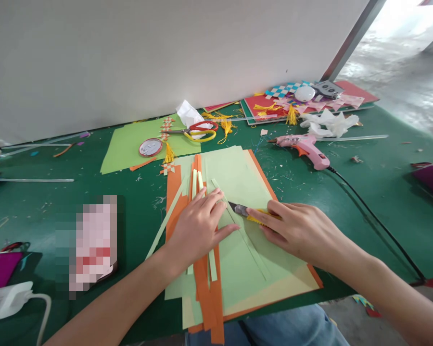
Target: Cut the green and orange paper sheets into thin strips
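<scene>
My right hand [292, 221] grips a yellow utility knife [261, 218], its blade resting at the edge of a narrow pale green paper strip [250, 247]. That strip lies slanting across a stack of pale green paper sheets [238, 168]. Fingers spread, my left hand [205, 216] presses flat on the paper just left of the blade. Beneath and around it are more pale green strips [169, 211] and orange paper strips [207, 307]. Orange sheets [261, 175] show under the green stack.
Behind the stack lie scissors [202, 130], a round tape roll [150, 147] and lime green paper [120, 144]. A pink glue gun [305, 146] rests at right, its black cord [375, 218] running to the table edge. At left are a blurred-out pinkish object [94, 235] and a white plug [9, 300].
</scene>
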